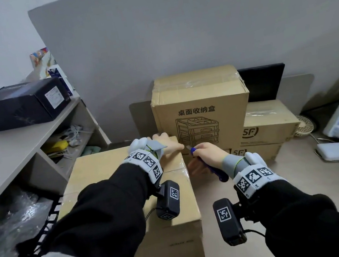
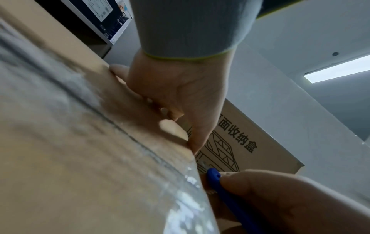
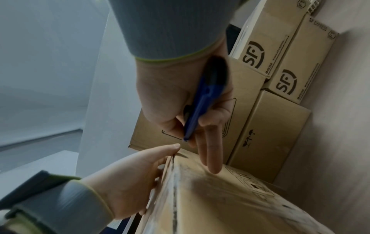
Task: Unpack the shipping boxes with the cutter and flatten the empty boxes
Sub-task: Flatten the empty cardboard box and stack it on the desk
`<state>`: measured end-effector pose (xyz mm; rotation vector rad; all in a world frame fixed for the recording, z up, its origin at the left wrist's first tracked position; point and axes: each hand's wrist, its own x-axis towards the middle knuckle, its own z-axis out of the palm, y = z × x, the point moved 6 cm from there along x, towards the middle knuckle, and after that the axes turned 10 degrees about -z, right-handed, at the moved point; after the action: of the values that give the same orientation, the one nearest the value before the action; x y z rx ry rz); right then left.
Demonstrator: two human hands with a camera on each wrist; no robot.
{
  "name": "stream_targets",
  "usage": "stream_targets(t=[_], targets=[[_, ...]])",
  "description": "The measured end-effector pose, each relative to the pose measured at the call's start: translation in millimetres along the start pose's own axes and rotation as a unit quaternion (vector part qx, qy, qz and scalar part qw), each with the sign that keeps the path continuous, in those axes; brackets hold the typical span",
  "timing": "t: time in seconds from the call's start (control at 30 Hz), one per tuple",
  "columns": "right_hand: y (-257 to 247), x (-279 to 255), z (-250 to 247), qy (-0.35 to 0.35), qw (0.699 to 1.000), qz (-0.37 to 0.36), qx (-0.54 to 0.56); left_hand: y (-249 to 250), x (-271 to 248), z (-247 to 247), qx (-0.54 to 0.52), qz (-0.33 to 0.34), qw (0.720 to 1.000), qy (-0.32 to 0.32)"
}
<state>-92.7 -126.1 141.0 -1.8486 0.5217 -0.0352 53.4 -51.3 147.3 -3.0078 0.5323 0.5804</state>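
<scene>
While the left hand (image 1: 164,145) presses the box (image 1: 127,189), the right hand (image 1: 207,153) grips the cutter (image 1: 210,167) (tip aimed away).

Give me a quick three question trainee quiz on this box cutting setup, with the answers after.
1. Which hand holds the blue cutter?
2. True or false: the near taped box already has its top flaps open.
3. Where does the left hand rest? A) on the black box on the shelf B) on the near box's far top edge C) on the tall printed box's top

Key
1. The right hand.
2. False; its flaps are closed and the tape is on.
3. B.
</scene>
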Motion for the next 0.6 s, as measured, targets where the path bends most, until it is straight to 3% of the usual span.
stream_targets(t=[0.13,0.6], targets=[[9,-4,4,-0.068,0.998,-0.005,-0.014,3,-7,-3,0.007,-0.014,1.000,0.014],[-3,-15,4,-0.122,0.986,-0.069,-0.095,7,-32,-14,-0.031,0.020,0.999,0.037]])
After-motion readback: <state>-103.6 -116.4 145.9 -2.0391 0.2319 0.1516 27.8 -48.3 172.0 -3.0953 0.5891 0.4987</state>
